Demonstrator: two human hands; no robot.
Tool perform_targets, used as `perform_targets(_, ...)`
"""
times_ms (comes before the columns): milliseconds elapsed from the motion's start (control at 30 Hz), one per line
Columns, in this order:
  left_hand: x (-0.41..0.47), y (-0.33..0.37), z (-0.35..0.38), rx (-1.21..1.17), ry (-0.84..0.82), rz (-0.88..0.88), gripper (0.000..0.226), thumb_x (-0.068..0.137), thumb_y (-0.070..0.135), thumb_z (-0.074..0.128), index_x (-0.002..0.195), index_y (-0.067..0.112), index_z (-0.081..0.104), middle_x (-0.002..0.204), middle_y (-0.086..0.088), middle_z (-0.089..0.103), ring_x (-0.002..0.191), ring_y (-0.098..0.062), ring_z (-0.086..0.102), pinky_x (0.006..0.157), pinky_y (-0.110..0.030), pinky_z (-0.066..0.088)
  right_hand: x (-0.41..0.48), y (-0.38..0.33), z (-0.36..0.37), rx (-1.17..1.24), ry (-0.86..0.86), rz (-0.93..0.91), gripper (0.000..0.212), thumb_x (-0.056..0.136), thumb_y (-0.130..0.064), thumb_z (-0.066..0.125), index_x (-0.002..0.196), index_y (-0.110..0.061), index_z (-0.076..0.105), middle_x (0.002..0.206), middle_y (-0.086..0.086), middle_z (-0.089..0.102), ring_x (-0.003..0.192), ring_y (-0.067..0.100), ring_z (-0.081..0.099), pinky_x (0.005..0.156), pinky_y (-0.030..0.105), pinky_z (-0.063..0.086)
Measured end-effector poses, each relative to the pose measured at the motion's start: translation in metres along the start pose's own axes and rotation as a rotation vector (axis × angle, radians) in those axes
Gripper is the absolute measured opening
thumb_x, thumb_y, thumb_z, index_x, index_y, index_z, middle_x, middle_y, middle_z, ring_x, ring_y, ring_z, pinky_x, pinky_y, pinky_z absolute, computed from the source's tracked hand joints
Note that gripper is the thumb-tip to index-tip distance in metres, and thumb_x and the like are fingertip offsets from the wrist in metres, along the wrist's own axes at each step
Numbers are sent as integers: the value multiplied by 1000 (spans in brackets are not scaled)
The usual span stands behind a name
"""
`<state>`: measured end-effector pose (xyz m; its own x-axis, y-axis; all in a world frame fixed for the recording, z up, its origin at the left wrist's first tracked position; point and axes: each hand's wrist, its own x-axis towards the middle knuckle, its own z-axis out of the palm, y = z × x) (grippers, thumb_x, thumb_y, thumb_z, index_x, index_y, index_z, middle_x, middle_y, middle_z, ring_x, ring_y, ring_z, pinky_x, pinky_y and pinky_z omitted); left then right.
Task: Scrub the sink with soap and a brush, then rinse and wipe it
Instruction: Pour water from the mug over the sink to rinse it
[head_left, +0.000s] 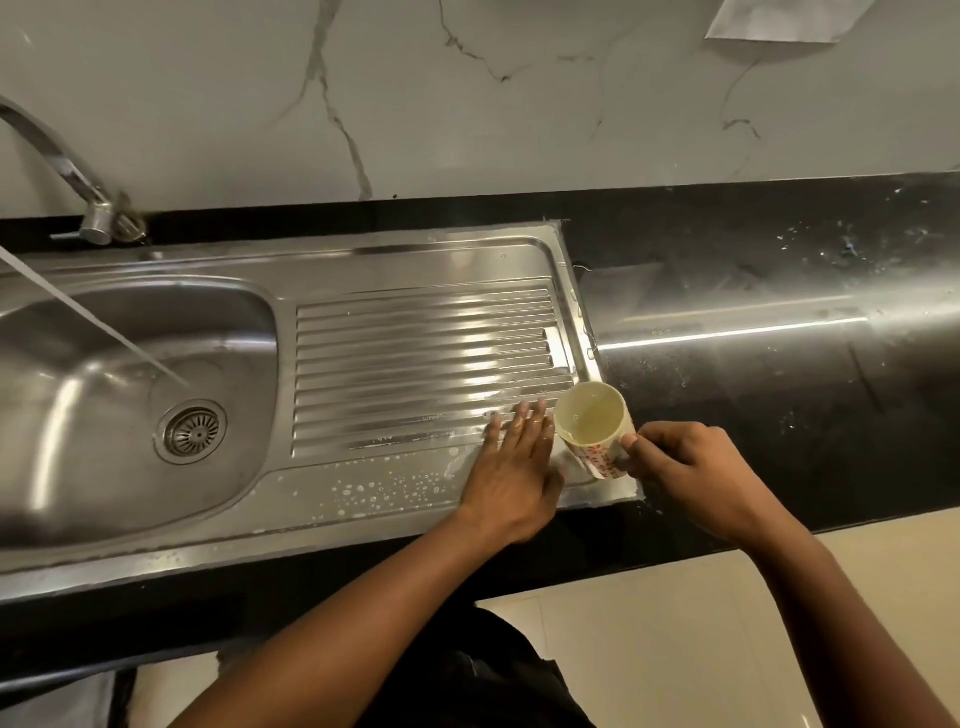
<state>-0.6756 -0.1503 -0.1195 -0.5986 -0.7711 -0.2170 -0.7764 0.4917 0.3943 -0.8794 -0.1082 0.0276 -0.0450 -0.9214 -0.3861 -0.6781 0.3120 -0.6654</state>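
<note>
Head view, right?
— Yes. The left hand (519, 457) lies flat, fingers straight and together, pressing on the ribbed drainboard of the stainless steel sink (415, 260), lower centre of the frame. The right hand (691, 467) is curled round a cream mug with red print (595, 431), tipped toward the drainboard's right corner, pale liquid inside.

— What could go wrong?
— I'd guess the mug sits too near the sink's right rim; tip it further and the liquid may run onto the black stone counter (779, 364) instead of the steel. Wet fingers could also let it slip.

— Anything else about?
— A chrome tap (67, 171), upper left, sends a stream of water (93, 322) into the basin, toward the round drain strainer (193, 430) at left. Soapy droplets (374, 493) bead along the front ledge. White marble-patterned wall (467, 104) behind. I see no brush anywhere, and nothing blocks the drainboard.
</note>
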Motion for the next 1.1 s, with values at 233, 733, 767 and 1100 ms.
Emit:
perform_targets(233, 17, 4, 5, 85, -76, 219, 63, 109, 50, 19, 166, 23, 28, 174, -13, 22, 164, -27, -2, 130, -58, -9, 2, -5, 2, -158, -27, -14, 28, 105, -38, 55, 114, -21, 76, 88, -11, 72, 72, -3, 68, 62, 21, 53)
perform_targets(733, -54, -54, -7, 14, -7, -181, 67, 111, 54, 6, 166, 24, -18, 173, 3, -27, 158, -17, -30, 132, -48, -8, 20, -22, 11, -141, -130, -85, 24, 103, -39, 59, 95, -26, 78, 88, -9, 76, 71, 5, 69, 62, 23, 53)
perform_targets(767, -55, -56, -8, 16, 4, -213, 68, 111, 55, 7, 166, 23, -18, 173, 1, -27, 159, -18, -30, 132, -49, -9, 21, -22, 8, -123, -128, -85, 23, 103, -39, 59, 94, -27, 78, 89, -9, 77, 73, 6, 70, 64, 26, 55)
perform_targets(1100, -33, -34, -2, 22, -88, 144, 69, 110, 50, 24, 169, 19, 7, 177, -4, -4, 162, -21, -19, 132, -53, -6, 37, -34, -2, -411, -178, -99, 26, 101, -40, 59, 97, -23, 78, 94, -6, 76, 76, 10, 71, 71, 34, 62)
